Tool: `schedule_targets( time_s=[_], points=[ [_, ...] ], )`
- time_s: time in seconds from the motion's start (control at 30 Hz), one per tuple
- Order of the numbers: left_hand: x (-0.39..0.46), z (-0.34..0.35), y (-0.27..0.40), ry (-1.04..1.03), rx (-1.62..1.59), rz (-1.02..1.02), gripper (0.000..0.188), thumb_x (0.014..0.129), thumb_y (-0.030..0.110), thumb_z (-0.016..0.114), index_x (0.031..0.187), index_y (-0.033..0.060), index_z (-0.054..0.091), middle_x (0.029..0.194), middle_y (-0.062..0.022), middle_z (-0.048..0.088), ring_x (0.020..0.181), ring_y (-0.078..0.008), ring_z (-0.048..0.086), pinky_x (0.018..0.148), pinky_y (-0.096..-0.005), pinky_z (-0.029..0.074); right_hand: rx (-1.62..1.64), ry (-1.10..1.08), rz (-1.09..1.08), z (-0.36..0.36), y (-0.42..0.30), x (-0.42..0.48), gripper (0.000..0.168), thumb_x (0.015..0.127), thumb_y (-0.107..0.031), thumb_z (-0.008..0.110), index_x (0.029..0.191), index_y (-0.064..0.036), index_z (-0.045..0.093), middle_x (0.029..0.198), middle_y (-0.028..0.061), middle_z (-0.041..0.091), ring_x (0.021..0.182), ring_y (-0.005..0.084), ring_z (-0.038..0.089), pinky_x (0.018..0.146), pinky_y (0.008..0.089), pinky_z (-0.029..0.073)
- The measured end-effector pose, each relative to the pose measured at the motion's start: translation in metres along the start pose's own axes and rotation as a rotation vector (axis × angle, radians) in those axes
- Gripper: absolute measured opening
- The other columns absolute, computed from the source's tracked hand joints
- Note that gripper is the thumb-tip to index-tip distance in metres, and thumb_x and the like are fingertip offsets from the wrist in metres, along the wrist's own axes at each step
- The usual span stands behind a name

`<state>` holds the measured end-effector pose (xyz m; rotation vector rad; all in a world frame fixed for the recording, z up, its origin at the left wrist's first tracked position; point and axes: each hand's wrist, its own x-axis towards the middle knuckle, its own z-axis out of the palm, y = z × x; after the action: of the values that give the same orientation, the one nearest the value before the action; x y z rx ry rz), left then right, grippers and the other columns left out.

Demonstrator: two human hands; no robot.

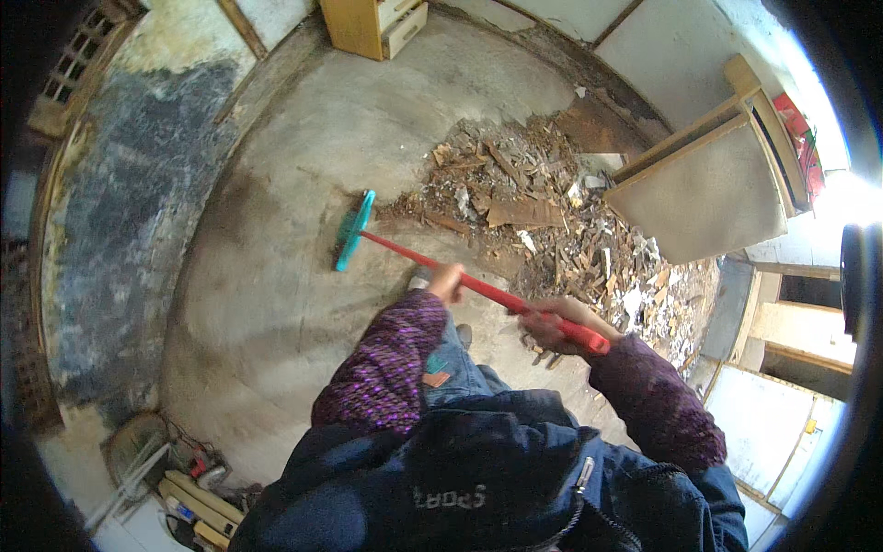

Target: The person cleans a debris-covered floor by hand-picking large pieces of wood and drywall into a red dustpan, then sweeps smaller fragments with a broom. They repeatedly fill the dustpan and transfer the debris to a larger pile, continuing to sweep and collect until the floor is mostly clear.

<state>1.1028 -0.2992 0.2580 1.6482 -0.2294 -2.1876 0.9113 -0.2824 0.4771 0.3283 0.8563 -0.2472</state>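
A push broom with a teal head (356, 230) and a red handle (490, 292) slants across the view in front of me. My left hand (448, 282) grips the handle partway along. Near the handle's upper end my right hand (562, 323) is wrapped around it, slightly blurred. The broom head rests on the concrete floor (276, 276), left of a wide heap of debris (517, 186) made of wood scraps, brown board pieces and white bits. A larger flat brown piece (526, 213) lies in the heap. The bristles are mostly hidden beneath the head.
A wooden cabinet (697, 190) leans or lies beside the heap at right. A drawer unit (372, 29) stands at the far wall with one drawer pulled out. The stained wall (138, 228) runs along the left. Boards, cables and other clutter (200, 507) lie at lower left.
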Motion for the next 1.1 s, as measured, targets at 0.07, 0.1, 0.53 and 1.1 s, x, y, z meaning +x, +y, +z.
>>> schedule_targets(
  time_s=[0.07, 0.1, 0.53, 1.1],
  points=[
    [-0.003, 0.05, 0.013, -0.112, 0.103, -0.055, 0.014, 0.074, 0.022, 0.046, 0.067, 0.0106, 0.046, 0.05, -0.0024, 0.042, 0.038, -0.0133, 0.04, 0.036, -0.0305, 0.036, -0.107, 0.139, -0.081, 0.0, -0.008, -0.037, 0.019, 0.089, -0.019, 0.043, 0.085, -0.001, 0.044, 0.051, -0.0057, 0.038, 0.034, 0.003, 0.034, 0.029, 0.0147, 0.03],
    [0.007, 0.077, 0.011, -0.179, 0.072, -0.074, 0.013, 0.074, 0.021, 0.046, 0.068, 0.0098, 0.046, 0.051, -0.003, 0.042, 0.038, -0.0139, 0.04, 0.035, -0.0296, 0.035, -0.115, 0.221, -0.15, 0.01, -0.013, -0.057, 0.018, 0.089, -0.019, 0.043, 0.088, -0.001, 0.045, 0.052, -0.0057, 0.038, 0.035, 0.0026, 0.034, 0.029, 0.0147, 0.029],
    [-0.036, 0.23, 0.069, -0.786, 0.098, -0.142, 0.029, 0.081, 0.032, 0.048, 0.066, 0.0078, 0.049, 0.05, -0.002, 0.047, 0.035, -0.0113, 0.043, 0.033, -0.0276, 0.039, -0.308, 0.995, -0.341, 0.124, -0.006, -0.149, 0.027, 0.082, -0.012, 0.051, 0.104, 0.003, 0.044, 0.06, 0.002, 0.044, 0.04, 0.0057, 0.038, 0.034, 0.0174, 0.031],
    [-0.055, 0.173, 0.15, -0.643, 0.246, 0.038, 0.026, 0.083, 0.026, 0.051, 0.067, 0.0057, 0.052, 0.053, -0.0053, 0.055, 0.038, -0.0126, 0.052, 0.032, -0.0244, 0.042, 0.081, 0.505, -0.487, 0.162, -0.002, -0.152, 0.036, 0.088, -0.012, 0.042, 0.122, -0.003, 0.035, 0.059, -0.005, 0.034, 0.041, 0.0022, 0.032, 0.036, 0.0156, 0.028]
  ],
)
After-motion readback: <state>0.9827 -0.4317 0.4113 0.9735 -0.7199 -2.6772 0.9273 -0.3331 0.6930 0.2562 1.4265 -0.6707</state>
